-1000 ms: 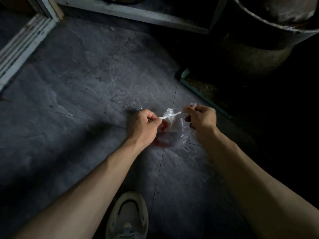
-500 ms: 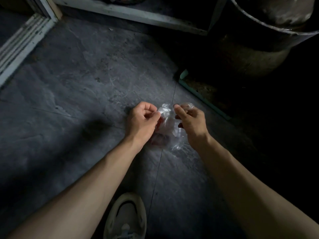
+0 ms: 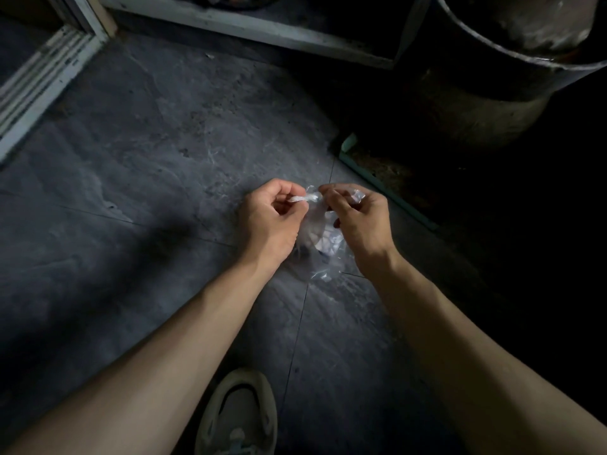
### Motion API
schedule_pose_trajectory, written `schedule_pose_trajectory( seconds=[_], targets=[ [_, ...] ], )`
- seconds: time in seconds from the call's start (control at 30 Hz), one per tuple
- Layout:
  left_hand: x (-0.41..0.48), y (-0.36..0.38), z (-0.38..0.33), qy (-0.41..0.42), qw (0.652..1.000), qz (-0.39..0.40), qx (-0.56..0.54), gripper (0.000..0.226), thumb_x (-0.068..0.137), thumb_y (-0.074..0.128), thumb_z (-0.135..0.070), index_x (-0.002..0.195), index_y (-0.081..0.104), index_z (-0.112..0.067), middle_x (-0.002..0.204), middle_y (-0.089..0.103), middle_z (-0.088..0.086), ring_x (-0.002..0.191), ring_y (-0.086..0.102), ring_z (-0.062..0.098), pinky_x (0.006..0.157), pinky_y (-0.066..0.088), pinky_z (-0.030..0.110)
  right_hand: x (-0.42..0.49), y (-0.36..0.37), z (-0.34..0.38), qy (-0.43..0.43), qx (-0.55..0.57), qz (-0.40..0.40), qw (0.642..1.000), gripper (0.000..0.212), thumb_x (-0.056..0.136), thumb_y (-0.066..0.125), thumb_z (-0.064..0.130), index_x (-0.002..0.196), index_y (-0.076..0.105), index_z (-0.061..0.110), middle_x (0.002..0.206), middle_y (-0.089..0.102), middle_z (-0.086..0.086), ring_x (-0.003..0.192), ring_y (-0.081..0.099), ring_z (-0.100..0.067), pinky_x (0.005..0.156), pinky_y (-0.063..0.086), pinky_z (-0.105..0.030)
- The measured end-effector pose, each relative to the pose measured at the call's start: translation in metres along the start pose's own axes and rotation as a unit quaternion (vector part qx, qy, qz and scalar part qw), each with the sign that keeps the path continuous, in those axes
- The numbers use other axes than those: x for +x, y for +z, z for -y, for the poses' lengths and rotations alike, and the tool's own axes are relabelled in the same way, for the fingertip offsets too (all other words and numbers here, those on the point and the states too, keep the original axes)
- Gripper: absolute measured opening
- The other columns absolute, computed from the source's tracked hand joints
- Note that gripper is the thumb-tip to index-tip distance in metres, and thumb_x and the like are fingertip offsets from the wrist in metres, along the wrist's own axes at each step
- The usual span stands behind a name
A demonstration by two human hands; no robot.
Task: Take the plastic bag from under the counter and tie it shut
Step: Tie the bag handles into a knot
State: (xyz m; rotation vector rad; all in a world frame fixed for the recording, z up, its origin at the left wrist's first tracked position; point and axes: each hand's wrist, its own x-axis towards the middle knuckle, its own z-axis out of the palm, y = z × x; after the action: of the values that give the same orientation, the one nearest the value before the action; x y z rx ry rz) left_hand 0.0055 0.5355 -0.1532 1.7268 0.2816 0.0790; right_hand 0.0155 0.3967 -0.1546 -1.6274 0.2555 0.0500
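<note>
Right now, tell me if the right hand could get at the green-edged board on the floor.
Probably, once freed: the right hand pinches the plastic bag, and only bare floor lies between it and the green-edged board.

- Scuffed grey floor tiles [image 3: 147, 192] are catching dim light beneath the fingers [image 3: 276, 189].
- A pale cabinet frame [image 3: 246, 26] is running beyond them.
- A dark drum [image 3: 509, 64] is standing in shadow, beyond and rightward.
- A ridged threshold [image 3: 39, 83] is slanting away far left.
</note>
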Motion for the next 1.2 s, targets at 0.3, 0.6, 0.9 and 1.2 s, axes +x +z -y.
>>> schedule_pose_trajectory(
  seconds=[0.3,0.6,0.9,1.2],
  targets=[
    [0.002,-0.002,-0.004,0.013,0.999,0.023,-0.04,0.005,0.093,0.067,-0.016,0.095,0.07,-0.02,0.09,0.074,0.001,0.087,0.072,0.015,0.08,0.06,0.03,-0.005,0.003,0.019,-0.046,0.039,0.026,0.998,0.01,0.091,0.067,0.0,0.083,0.07,-0.007,0.076,0.069,-0.001,0.061,0.062,-0.002,0.055,0.047,-0.013],
    [-0.001,-0.002,0.0,-0.082,0.983,0.019,-0.166,0.011,0.098,0.06,-0.012,0.088,0.066,-0.012,0.077,0.066,0.005,0.072,0.059,0.013,0.066,0.051,0.024,-0.004,-0.012,0.011,0.043,-0.009,-0.081,0.996,0.024,0.091,0.071,0.012,0.076,0.066,-0.008,0.062,0.061,-0.001,0.053,0.053,-0.007,0.052,0.045,-0.02],
    [-0.003,-0.002,0.002,-0.172,0.939,-0.079,-0.288,0.019,0.095,0.061,0.0,0.078,0.062,-0.009,0.058,0.064,-0.001,0.053,0.061,0.004,0.059,0.051,0.019,-0.007,-0.016,0.009,0.098,-0.017,-0.115,0.988,0.021,0.089,0.073,0.016,0.084,0.072,-0.005,0.063,0.063,-0.004,0.049,0.054,-0.006,0.05,0.046,-0.023],
    [0.005,-0.013,-0.009,-0.131,0.953,-0.067,-0.264,0.014,0.086,0.071,-0.002,0.079,0.065,-0.013,0.061,0.064,-0.004,0.056,0.06,0.007,0.057,0.05,0.023,-0.009,-0.015,0.025,0.044,0.027,-0.053,0.997,0.031,0.097,0.062,0.028,0.068,0.061,0.019,0.079,0.066,0.0,0.083,0.063,-0.017,0.069,0.05,-0.032]
  ],
)
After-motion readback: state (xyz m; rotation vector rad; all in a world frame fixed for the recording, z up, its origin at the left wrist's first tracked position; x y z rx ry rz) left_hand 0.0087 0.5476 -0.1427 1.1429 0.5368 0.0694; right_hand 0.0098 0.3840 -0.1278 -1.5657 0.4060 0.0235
